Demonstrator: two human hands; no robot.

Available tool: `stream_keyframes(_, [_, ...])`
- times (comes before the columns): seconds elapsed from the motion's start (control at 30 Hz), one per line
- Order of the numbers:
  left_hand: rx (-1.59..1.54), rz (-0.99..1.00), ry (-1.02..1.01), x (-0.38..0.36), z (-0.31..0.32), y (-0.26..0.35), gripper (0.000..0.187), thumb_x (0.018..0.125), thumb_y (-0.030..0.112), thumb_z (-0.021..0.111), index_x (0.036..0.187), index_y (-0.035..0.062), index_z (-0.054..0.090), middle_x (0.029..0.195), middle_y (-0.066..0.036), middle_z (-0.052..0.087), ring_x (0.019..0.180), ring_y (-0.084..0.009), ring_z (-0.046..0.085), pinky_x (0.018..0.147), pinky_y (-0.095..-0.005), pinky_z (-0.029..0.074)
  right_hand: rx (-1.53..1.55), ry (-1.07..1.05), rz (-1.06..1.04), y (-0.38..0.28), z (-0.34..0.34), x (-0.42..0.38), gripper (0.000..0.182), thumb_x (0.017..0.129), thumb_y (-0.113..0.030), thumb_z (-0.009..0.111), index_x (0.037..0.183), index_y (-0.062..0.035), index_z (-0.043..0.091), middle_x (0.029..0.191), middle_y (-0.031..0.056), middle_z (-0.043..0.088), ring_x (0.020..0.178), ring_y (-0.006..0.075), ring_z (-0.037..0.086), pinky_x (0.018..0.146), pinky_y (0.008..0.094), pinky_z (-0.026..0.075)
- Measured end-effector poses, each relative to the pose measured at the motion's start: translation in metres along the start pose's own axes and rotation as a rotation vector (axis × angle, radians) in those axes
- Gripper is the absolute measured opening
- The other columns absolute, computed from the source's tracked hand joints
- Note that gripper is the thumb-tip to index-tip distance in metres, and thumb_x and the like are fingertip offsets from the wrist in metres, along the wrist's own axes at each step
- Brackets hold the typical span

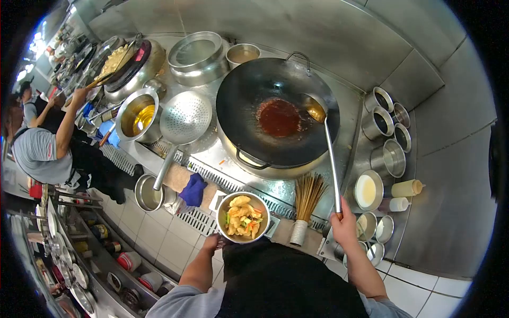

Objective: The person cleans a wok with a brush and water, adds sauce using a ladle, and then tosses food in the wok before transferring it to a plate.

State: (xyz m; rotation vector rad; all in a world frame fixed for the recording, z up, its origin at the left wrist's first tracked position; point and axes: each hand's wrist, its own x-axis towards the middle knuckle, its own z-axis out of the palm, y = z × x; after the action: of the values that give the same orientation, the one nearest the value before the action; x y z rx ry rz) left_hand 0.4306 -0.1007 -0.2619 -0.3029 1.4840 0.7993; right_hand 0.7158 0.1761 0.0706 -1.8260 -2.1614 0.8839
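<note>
My right hand is closed around the wooden end of a long-handled ladle. The ladle's bowl lies inside a large black wok, at the edge of a pool of dark red sauce. My left hand is low at the counter's front edge, just left of a steel bowl. Golden fried pieces with bits of green and orange vegetable fill that bowl. The left fingers are mostly hidden, so I cannot tell whether they grip anything.
A bamboo wok brush lies right of the bowl. A perforated strainer, a pot of oil and a blue cloth are to the left. Seasoning containers line the right side. Another person works farther left.
</note>
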Motion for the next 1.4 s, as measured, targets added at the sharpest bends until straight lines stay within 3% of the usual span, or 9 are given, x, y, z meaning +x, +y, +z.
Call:
stream_keyframes(0.17, [0.103, -0.046, 0.107, -0.013, -0.048, -0.028, 0.027, 0.088, 0.020, 0.051, 0.110, 0.0050, 0.054, 0.090, -0.010, 0.064, 0.065, -0.0204, 0.065, 0.050, -0.0316, 0.047, 0.074, 0.038, -0.024, -0.014, -0.007, 0.028, 0.056, 0.080, -0.009, 0.056, 0.134, -0.0046, 0.042, 0.064, 0.0100, 0.053, 0.056, 0.0167, 0.053, 0.055, 0.0311, 0.044])
stream_keyframes(0.33, [0.222, -0.059, 0.109, -0.017, -0.064, -0.028, 0.027, 0.087, 0.020, 0.052, 0.110, 0.0051, 0.054, 0.092, -0.011, 0.064, 0.069, -0.0219, 0.065, 0.055, -0.0343, 0.048, 0.329, -0.008, 0.036, -0.060, -0.011, 0.059, 0.054, 0.081, -0.008, 0.055, 0.134, -0.0074, 0.044, 0.061, 0.0047, 0.052, 0.045, 0.0140, 0.049, 0.045, 0.0304, 0.041])
stream_keyframes(0.37, [0.239, -0.036, 0.085, -0.018, -0.064, -0.025, 0.028, 0.088, 0.023, 0.052, 0.110, 0.0063, 0.052, 0.093, -0.010, 0.063, 0.072, -0.0231, 0.065, 0.060, -0.0363, 0.049, 0.329, 0.003, 0.035, -0.059, -0.004, 0.065, 0.054, 0.081, -0.008, 0.055, 0.134, -0.0074, 0.044, 0.061, 0.0047, 0.052, 0.045, 0.0140, 0.049, 0.045, 0.0304, 0.041])
stream_keyframes(0.43, [0.219, 0.006, 0.081, -0.024, -0.062, -0.015, 0.028, 0.088, 0.020, 0.052, 0.112, 0.0051, 0.053, 0.091, -0.010, 0.063, 0.070, -0.0216, 0.065, 0.057, -0.0338, 0.048, 0.264, 0.070, -0.089, -0.055, 0.008, 0.077, 0.054, 0.082, -0.008, 0.053, 0.134, -0.0089, 0.043, 0.062, 0.0045, 0.053, 0.042, 0.0133, 0.048, 0.042, 0.0297, 0.041])
stream_keyframes(0.47, [0.192, 0.039, 0.083, -0.029, -0.062, -0.010, 0.029, 0.087, 0.018, 0.053, 0.113, 0.0040, 0.054, 0.089, -0.010, 0.064, 0.068, -0.0201, 0.065, 0.054, -0.0312, 0.047, 0.323, 0.004, 0.013, -0.079, 0.002, 0.068, 0.053, 0.082, -0.008, 0.053, 0.135, -0.0087, 0.043, 0.063, 0.0050, 0.054, 0.043, 0.0137, 0.050, 0.043, 0.0297, 0.042])
stream_keyframes(0.67, [0.186, 0.121, 0.050, -0.038, -0.077, 0.005, 0.031, 0.087, 0.017, 0.054, 0.115, 0.0042, 0.053, 0.089, -0.010, 0.064, 0.069, -0.0202, 0.066, 0.054, -0.0308, 0.047, 0.455, -0.098, 0.034, -0.080, 0.024, 0.073, 0.048, 0.083, -0.007, 0.052, 0.131, -0.0063, 0.046, 0.062, 0.0036, 0.052, 0.041, 0.0130, 0.049, 0.041, 0.0287, 0.041])
stream_keyframes(0.93, [0.215, 0.052, 0.133, -0.038, -0.109, -0.005, 0.032, 0.085, 0.019, 0.055, 0.114, 0.0054, 0.053, 0.090, -0.010, 0.064, 0.067, -0.0211, 0.066, 0.051, -0.0311, 0.047, 0.816, -0.316, 0.114, -0.088, 0.027, 0.066, 0.031, 0.084, -0.005, 0.049, 0.114, -0.0036, 0.051, 0.063, 0.0022, 0.049, 0.040, 0.0117, 0.045, 0.036, 0.0248, 0.036])
stream_keyframes(1.03, [0.237, 0.031, 0.111, -0.037, -0.114, -0.011, 0.031, 0.090, 0.021, 0.051, 0.117, 0.0054, 0.049, 0.095, -0.012, 0.064, 0.074, -0.0229, 0.066, 0.057, -0.0337, 0.049, 0.882, -0.361, 0.134, -0.088, 0.022, 0.061, 0.026, 0.084, -0.005, 0.048, 0.110, -0.0033, 0.051, 0.063, 0.0030, 0.050, 0.039, 0.0121, 0.045, 0.036, 0.0245, 0.036])
stream_keyframes(1.4, [0.178, 0.049, 0.121, -0.042, -0.111, -0.014, 0.031, 0.085, 0.018, 0.055, 0.112, 0.0048, 0.053, 0.089, -0.009, 0.064, 0.069, -0.0203, 0.065, 0.054, -0.0314, 0.047, 0.779, -0.338, 0.149, -0.092, 0.020, 0.043, 0.017, 0.084, -0.004, 0.049, 0.101, -0.0036, 0.052, 0.064, 0.0027, 0.050, 0.039, 0.0114, 0.045, 0.035, 0.0236, 0.035])
